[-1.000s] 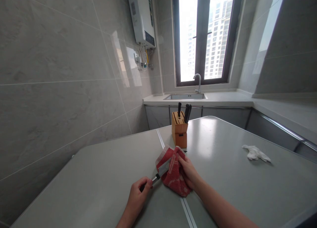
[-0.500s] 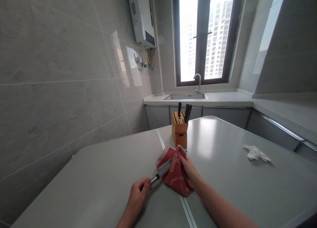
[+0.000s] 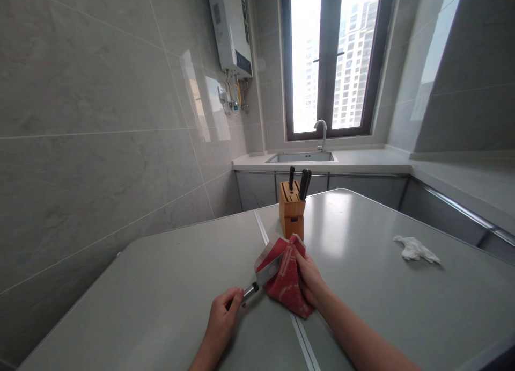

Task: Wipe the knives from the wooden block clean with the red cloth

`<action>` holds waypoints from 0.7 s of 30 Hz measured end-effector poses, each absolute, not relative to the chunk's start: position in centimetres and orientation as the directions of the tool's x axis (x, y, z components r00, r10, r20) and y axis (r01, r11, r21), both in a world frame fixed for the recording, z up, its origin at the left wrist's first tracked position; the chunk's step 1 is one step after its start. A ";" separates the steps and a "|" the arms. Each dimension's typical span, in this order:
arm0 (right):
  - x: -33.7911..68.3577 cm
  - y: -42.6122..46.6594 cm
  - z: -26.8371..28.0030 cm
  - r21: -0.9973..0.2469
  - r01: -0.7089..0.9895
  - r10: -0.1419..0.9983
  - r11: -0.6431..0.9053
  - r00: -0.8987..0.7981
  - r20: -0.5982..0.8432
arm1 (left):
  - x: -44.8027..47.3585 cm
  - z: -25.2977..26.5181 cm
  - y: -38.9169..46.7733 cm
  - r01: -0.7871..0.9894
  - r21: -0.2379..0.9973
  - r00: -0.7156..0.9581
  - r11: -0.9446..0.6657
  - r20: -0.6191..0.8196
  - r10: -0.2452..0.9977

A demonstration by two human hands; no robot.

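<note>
My left hand (image 3: 226, 313) is closed around the handle of a kitchen knife (image 3: 269, 271), whose blade points up and to the right. A red cloth (image 3: 286, 285) with pale edges is folded over the far part of the blade, hiding the tip. My right hand (image 3: 310, 278) grips the cloth from the right side, its fingers mostly covered by the fabric. Just beyond the cloth stands a wooden knife block (image 3: 292, 210) with black-handled tools in its slots.
A crumpled white tissue (image 3: 416, 251) lies on the right of the pale table (image 3: 169, 285). Past the table are a counter with a sink (image 3: 301, 157), a faucet (image 3: 322, 135) and a window. A water heater (image 3: 231, 30) hangs on the tiled wall.
The right hand and the cloth have shifted slightly up and to the right along the blade. A little more of the blade shows. The left hand keeps its hold, nearly still.
</note>
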State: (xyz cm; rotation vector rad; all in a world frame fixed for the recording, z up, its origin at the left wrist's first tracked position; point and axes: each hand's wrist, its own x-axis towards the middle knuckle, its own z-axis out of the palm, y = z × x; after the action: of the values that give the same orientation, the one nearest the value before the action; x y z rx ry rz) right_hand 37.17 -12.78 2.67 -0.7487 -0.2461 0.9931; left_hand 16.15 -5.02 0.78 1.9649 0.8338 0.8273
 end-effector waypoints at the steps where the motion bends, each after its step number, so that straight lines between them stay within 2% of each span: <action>1: 37.2 -12.7 2.6 -0.667 -0.669 0.827 0.328 0.545 -0.140 | 16.1 0.8 -5.0 0.248 0.865 0.557 -0.436 0.241 0.795; 9: 37.6 -12.3 1.8 -0.657 -0.657 0.805 0.370 0.580 -0.127 | 16.1 0.8 -4.9 0.262 0.863 0.530 -0.431 0.245 0.812; 21: 37.4 -12.7 2.7 -0.666 -0.652 0.766 0.363 0.615 -0.185 | 16.0 0.7 -5.0 0.256 0.865 0.535 -0.432 0.245 0.808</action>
State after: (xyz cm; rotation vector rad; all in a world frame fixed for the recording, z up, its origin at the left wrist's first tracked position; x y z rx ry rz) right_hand 37.41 -12.67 2.65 -0.7748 -0.1675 0.9183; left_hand 16.02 -4.96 0.73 1.9545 0.8650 0.8532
